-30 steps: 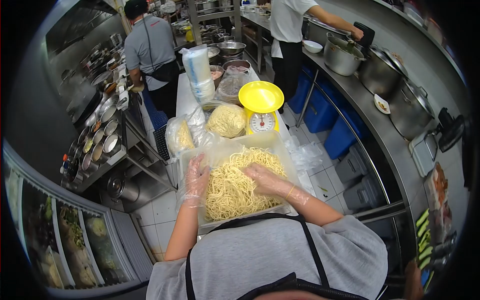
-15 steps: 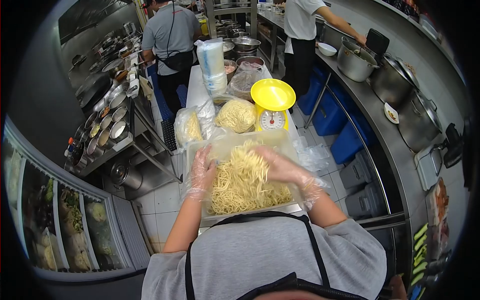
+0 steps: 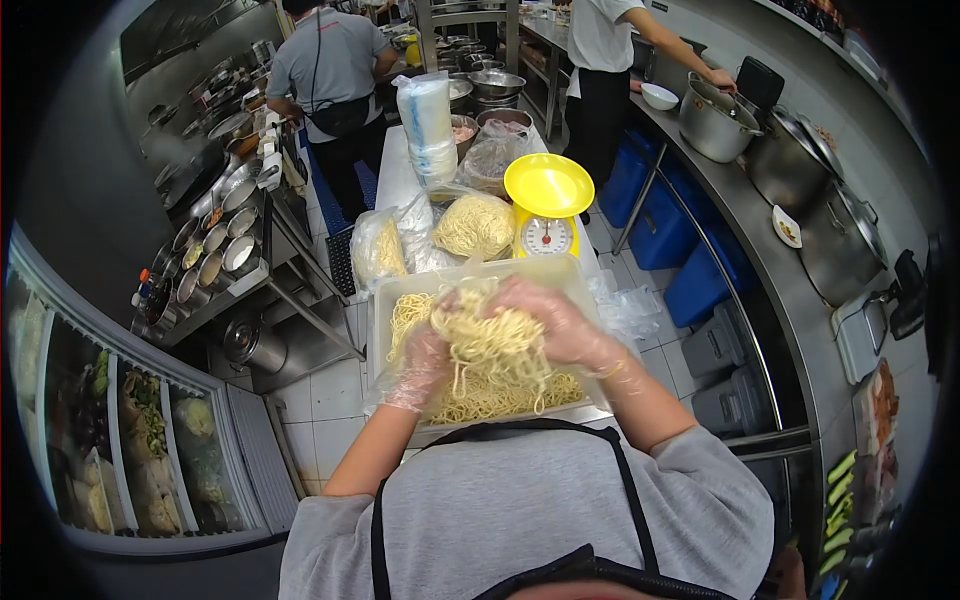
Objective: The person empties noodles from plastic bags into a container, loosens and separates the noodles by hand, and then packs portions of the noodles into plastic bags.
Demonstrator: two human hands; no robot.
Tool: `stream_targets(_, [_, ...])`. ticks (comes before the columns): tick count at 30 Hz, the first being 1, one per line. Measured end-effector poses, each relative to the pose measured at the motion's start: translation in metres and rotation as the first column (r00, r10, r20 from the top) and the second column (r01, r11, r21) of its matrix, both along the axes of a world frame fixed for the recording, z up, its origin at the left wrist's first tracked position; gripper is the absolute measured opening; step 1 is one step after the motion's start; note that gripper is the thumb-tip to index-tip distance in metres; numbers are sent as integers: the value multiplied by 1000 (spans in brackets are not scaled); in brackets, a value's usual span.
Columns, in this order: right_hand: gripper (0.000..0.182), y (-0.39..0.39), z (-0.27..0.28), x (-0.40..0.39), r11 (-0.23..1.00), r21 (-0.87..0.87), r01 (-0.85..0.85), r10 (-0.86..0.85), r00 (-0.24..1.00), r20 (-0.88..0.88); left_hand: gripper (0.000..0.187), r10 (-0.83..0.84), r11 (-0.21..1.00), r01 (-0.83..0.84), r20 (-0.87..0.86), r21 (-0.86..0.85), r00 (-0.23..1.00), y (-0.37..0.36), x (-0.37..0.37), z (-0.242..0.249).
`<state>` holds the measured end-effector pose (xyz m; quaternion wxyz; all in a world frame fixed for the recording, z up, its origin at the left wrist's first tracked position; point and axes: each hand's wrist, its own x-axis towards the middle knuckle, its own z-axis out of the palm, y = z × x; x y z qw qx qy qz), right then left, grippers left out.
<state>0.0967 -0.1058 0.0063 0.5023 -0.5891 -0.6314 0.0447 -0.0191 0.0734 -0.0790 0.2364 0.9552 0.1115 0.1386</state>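
Both my hands wear clear plastic gloves over a translucent bin (image 3: 570,275) of yellow noodles (image 3: 490,401). A loose clump of noodles is lifted above the rest, its strands hanging down. My right hand (image 3: 552,322) closes on the clump from the right. From the left, my left hand (image 3: 424,352) curls round its other side; the fingertips are partly hidden and blurred. Just behind the bin stand a yellow scale (image 3: 547,236) with a round pan and a tied plastic bag of noodles (image 3: 473,228). Another noodle bag (image 3: 378,250) lies to its left.
A tall roll of plastic bags (image 3: 427,125) stands on the table with metal bowls behind it. One co-worker (image 3: 325,70) is at the stove side; another (image 3: 602,50) reaches into a pot (image 3: 717,125). A glass-front fridge (image 3: 150,440) is at my left.
My left hand has moved inward from the bin's left side to the lifted noodles. My right hand still holds the clump. The co-worker at left has leaned further left.
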Motion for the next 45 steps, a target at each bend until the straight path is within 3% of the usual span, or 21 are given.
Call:
stream_targets(1, [33, 8, -10, -2, 999, -7, -46, 46, 994, 101, 51, -71, 771, 160, 167, -616, 983, -4, 0, -13])
stream_targets(3, [32, 14, -34, -14, 988, -154, -26, 39, 996, 79, 53, -12, 196, 333, 337, -922, 941, -1, -1, -25])
stream_targets(4, [33, 17, -54, -15, 985, -170, 5, 4, 998, 56, 54, -114, 483, 350, 339, -803, 934, 0, -1, -24])
stream_targets(7, [35, 25, -77, -14, 982, -175, 67, -67, 998, 6, 60, -180, 529, 112, 18, -841, 984, -9, -1, 4])
stream_targets(8, [34, 28, -78, -8, 927, -368, 72, -104, 992, -67, 65, -290, 877, 271, 14, -397, 957, -8, -4, 4])
stream_targets(9, [34, 29, -78, -4, 835, -547, 61, -156, 979, -129, 71, -379, 907, 382, -50, 178, 924, -8, -5, 4])
stream_targets(10, [34, 35, -95, -1, 834, -547, 64, -161, 978, -131, 80, -424, 884, 402, 46, 238, 905, -8, -6, 0])
stream_targets(12, [27, 54, -134, 10, 998, 21, -63, 49, 495, -867, 81, -417, 887, 399, 33, 234, 908, -17, -8, 15])
stream_targets(15, [23, 65, -121, 19, 993, -111, 30, -114, 396, -911, 73, -360, 897, 357, -38, 261, 932, -22, -7, 34])
stream_targets(16, [21, 63, -116, 14, 985, 166, 39, 168, -66, -984, 66, -280, 950, 230, 247, 211, 928, -18, -3, 26])
stream_targets(20, [18, 60, -85, 3, 989, 115, 90, 134, -249, -959, 32, -34, 989, 95, 456, -112, 889, -7, 4, 10])
stream_targets(23, [20, 59, -88, -6, 991, -78, 111, -68, -89, -994, 23, 28, 931, 39, 176, -364, 984, -15, 4, 12])
stream_targets(25, [22, 61, -88, -6, 980, -144, 134, -142, -24, -990, 21, 109, 176, 429, 451, -886, 886, -20, 17, 15])
stream_targets(27, [23, 64, -93, 1, 977, -111, 184, -101, -65, -993, 23, 92, 279, 359, 397, -891, 913, -36, 5, 32])
stream_targets(29, [22, 65, -122, 12, 978, -143, 150, -153, 56, -987, 28, -171, 950, 235, 286, -206, 943, -40, -1, 49])
stream_targets(37, [80, 40, -59, -33, 993, -115, 35, -119, 156, -980, 32, 226, 940, -85, 416, -332, 881, -13, 22, -2])
stream_targets(38, [83, 41, -83, -30, 970, -178, 166, -241, 757, -607, 33, 260, 901, -65, 414, -430, 872, -7, 22, -9])
stream_targets(39, [87, 41, -91, -28, 943, -138, 303, -294, 952, 80, 34, 295, 851, -45, 407, -523, 864, -5, 22, -11])
stream_targets(40, [94, 42, -96, -23, 940, -189, 285, -245, 947, 208, 34, 279, 852, -2, 451, -524, 848, -4, 23, -13])
stream_targets(43, [85, 44, -99, -10, 894, -409, 184, -209, 978, -17, 34, 119, 904, 80, 427, -420, 896, -24, 13, 5])
stream_targets(45, [63, 44, -81, -7, 970, -126, -207, 65, 723, -688, 36, 76, 941, 65, 392, -333, 917, -35, 9, 16])
